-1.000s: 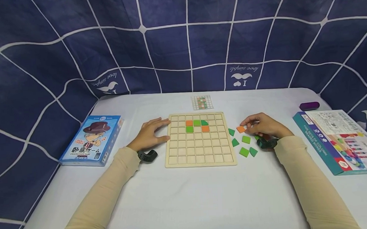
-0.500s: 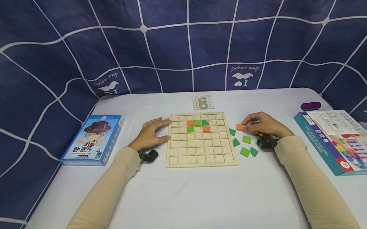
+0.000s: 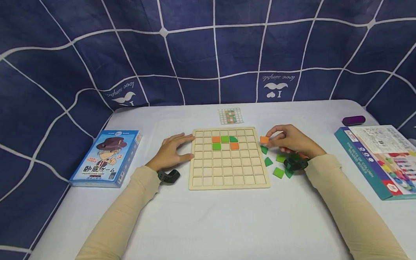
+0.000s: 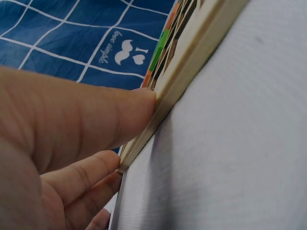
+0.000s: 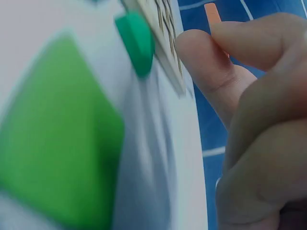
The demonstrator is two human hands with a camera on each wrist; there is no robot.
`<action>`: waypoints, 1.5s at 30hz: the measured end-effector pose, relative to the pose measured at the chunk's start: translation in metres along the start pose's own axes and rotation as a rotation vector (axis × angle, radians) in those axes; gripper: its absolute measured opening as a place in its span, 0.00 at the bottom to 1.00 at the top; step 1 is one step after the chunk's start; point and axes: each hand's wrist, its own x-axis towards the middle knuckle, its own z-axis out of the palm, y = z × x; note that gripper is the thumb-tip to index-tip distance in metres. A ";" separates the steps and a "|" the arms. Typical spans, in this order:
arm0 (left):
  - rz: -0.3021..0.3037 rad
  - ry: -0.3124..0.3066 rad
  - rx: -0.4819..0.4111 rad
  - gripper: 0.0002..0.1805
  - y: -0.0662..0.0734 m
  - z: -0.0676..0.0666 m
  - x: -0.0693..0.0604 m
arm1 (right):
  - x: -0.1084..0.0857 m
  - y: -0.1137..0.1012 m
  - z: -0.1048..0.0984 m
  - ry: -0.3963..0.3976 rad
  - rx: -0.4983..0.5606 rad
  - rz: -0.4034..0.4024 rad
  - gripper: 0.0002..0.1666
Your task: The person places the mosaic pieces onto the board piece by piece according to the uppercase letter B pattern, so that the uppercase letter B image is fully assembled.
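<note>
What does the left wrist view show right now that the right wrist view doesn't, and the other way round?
Only the left wrist view shows the left hand, touching the grid board, and the orange and green tiles set in it. Only the right wrist view shows the right hand pinching an orange tile, plus a light green tile and a dark green tile, both blurred and off the board. Both show part of the board, the white tablecloth and the blue cloth.
</note>
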 end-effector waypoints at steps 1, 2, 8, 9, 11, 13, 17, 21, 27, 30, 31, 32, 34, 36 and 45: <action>0.000 0.000 0.000 0.39 0.000 0.000 0.000 | 0.001 -0.001 0.002 -0.003 0.013 0.000 0.27; -0.002 -0.001 -0.002 0.39 0.000 0.000 0.000 | 0.001 -0.002 0.004 -0.010 0.021 -0.001 0.26; -0.006 -0.006 0.003 0.39 0.000 0.000 0.000 | 0.005 -0.008 0.017 -0.042 0.040 -0.036 0.23; -0.005 -0.006 0.004 0.39 0.000 0.000 0.000 | 0.006 -0.010 0.019 -0.046 0.043 -0.042 0.23; -0.003 -0.006 0.006 0.39 0.000 0.000 0.001 | 0.007 -0.012 0.023 -0.058 0.044 -0.050 0.23; -0.003 -0.007 0.005 0.39 0.000 0.000 0.001 | 0.008 -0.014 0.027 -0.072 0.044 -0.056 0.22; -0.003 -0.007 0.003 0.39 -0.001 0.000 0.001 | 0.011 -0.017 0.033 -0.097 0.035 -0.082 0.22; 0.000 -0.007 0.003 0.39 -0.001 0.001 0.001 | 0.015 -0.019 0.038 -0.121 0.047 -0.110 0.22; 0.000 -0.006 0.001 0.39 -0.001 0.000 0.000 | 0.019 -0.026 0.046 -0.143 0.060 -0.121 0.22; 0.000 -0.006 0.000 0.39 -0.001 0.000 0.001 | 0.020 -0.030 0.049 -0.144 0.049 -0.123 0.21; 0.001 -0.007 0.000 0.39 -0.001 0.000 0.001 | 0.020 -0.031 0.051 -0.144 0.045 -0.126 0.21; 0.002 -0.006 0.001 0.39 -0.001 0.000 0.001 | 0.020 -0.032 0.052 -0.144 0.043 -0.131 0.21; 0.003 -0.006 0.001 0.39 -0.001 0.000 0.001 | 0.021 -0.033 0.055 -0.147 0.037 -0.144 0.20; 0.005 -0.005 0.001 0.39 -0.001 0.000 0.001 | 0.022 -0.035 0.058 -0.150 0.030 -0.154 0.20; -0.010 -0.008 0.000 0.39 0.000 0.000 0.001 | 0.029 -0.044 0.074 -0.190 0.022 -0.159 0.17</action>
